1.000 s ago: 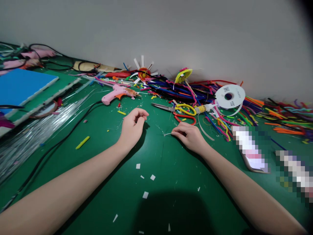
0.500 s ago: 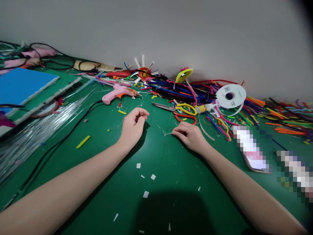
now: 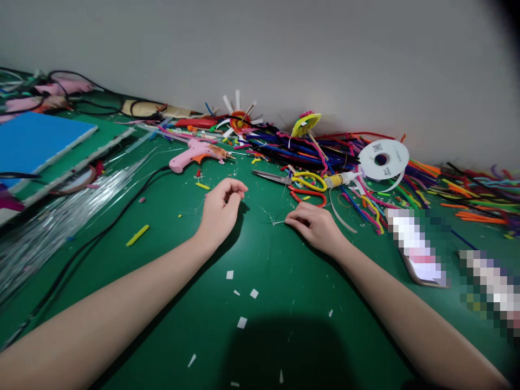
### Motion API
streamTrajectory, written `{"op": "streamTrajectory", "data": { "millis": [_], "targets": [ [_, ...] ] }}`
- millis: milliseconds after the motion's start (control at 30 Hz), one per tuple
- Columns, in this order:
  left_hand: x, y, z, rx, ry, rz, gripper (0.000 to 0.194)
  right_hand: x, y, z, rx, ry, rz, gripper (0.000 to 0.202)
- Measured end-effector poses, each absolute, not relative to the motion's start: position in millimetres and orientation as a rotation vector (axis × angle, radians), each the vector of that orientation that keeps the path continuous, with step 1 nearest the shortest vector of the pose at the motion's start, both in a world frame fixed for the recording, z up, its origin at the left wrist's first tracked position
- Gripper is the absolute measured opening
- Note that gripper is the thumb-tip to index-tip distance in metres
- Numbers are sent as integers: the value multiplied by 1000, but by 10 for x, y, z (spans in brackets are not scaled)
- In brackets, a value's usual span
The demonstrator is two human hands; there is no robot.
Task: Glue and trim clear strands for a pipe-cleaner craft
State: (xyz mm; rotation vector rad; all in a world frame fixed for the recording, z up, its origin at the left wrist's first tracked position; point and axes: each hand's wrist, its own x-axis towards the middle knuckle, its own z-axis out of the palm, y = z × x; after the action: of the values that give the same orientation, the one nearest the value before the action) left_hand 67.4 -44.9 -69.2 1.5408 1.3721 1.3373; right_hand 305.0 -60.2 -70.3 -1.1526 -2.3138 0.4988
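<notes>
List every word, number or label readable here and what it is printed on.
White tape spool: a small square code label and a line of dark print on its face, both too small to read.
Pixelated patches at right: nothing legible.
No other text shows.

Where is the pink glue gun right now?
The pink glue gun lies on the green table, beyond and left of the left hand, near the scissors.
</notes>
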Motion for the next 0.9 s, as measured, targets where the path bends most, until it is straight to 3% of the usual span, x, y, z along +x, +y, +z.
{"op": "streamTrajectory", "data": {
  "millis": [900],
  "targets": [
    [679, -456, -690, 1518, 1367, 1337, 21, 3051, -587, -714, -1178, -2270, 506, 19]
  ]
}}
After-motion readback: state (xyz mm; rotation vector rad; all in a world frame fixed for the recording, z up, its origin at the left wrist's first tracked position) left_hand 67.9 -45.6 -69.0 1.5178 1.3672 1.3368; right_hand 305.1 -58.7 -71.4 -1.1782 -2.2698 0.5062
